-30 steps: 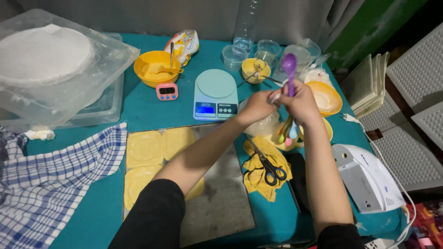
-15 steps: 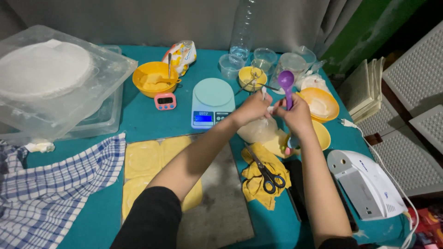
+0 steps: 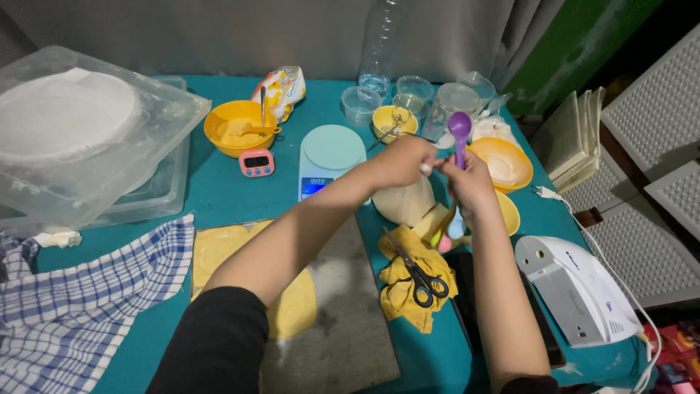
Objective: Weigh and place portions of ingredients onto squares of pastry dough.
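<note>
My right hand (image 3: 469, 182) grips the handle of a purple measuring spoon (image 3: 459, 128), held upright with its bowl on top. My left hand (image 3: 402, 160) is closed next to it and pinches something small and white at its fingertips, touching the spoon's stem. Below both hands hang more coloured spoons (image 3: 445, 228) of the same set, and under them lies a pale lump of dough (image 3: 403, 203). A light blue kitchen scale (image 3: 329, 156) stands just left of my left hand.
An orange bowl with a spoon (image 3: 239, 127), a pink timer (image 3: 256, 163), a small yellow bowl (image 3: 394, 121), plastic cups (image 3: 360, 104), a clear bottle (image 3: 380, 45), scissors (image 3: 419, 275) on a yellow cloth, rolled yellow dough (image 3: 219, 252), a checked cloth (image 3: 73, 306), clear lidded tubs (image 3: 80, 138), a white appliance (image 3: 576, 292).
Both hands with the purple spoon stay together above the dough; the view has shifted slightly, and the hands sit a little higher over the table than a second ago.
</note>
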